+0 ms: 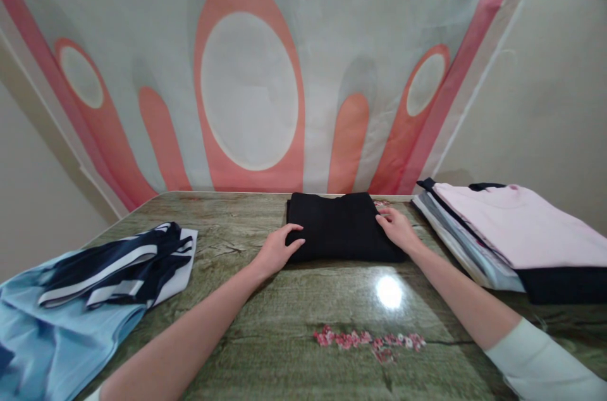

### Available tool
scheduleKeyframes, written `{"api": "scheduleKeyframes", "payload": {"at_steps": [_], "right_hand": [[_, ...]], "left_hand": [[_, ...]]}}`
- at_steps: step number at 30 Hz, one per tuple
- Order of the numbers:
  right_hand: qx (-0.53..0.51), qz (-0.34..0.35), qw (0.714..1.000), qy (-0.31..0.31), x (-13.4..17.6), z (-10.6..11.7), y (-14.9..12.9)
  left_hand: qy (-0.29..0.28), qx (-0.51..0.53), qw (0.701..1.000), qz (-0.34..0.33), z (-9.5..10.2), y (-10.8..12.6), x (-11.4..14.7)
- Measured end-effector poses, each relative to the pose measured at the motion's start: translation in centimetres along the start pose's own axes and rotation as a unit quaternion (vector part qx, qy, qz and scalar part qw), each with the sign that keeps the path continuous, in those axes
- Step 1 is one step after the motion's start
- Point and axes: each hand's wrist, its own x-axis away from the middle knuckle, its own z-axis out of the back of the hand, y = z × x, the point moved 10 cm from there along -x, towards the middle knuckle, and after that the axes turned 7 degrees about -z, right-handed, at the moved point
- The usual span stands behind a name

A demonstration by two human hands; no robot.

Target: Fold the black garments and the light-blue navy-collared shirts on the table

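Note:
A black garment [339,230], folded into a flat rectangle, lies at the table's far edge; its kind does not show. My left hand [277,249] grips its left side, with the thumb and forefinger over the edge and the other fingers partly hidden. On the opposite side, my right hand [397,228] holds the right edge, fingertips on the black cloth. Both forearms reach forward across the table.
At the right stands a stack of folded clothes, topped by a pale pink shirt [526,227]. Crumpled light blue cloth [61,344] and a navy garment with white stripes [128,262] lie at the left. A wall with a pink-patterned sheet [313,72] rises behind the wood-patterned table [265,338].

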Motion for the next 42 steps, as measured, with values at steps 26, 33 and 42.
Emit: {"api": "scheduleKeyframes", "payload": {"at_steps": [26,33,42], "right_hand": [[-0.060,0.129,0.989,-0.034,3.9,-1.3,-5.7],[-0.039,0.097,0.994,-0.007,3.0,-1.5,-4.2],[0.005,0.107,0.994,0.000,2.7,-1.7,-3.7]], "left_hand": [[-0.217,-0.277,0.897,-0.267,-5.1,6.9,2.7],[-0.240,-0.273,0.898,-0.249,-5.3,6.5,2.7],[-0.228,-0.264,0.905,-0.245,-5.3,6.3,2.5]]}}
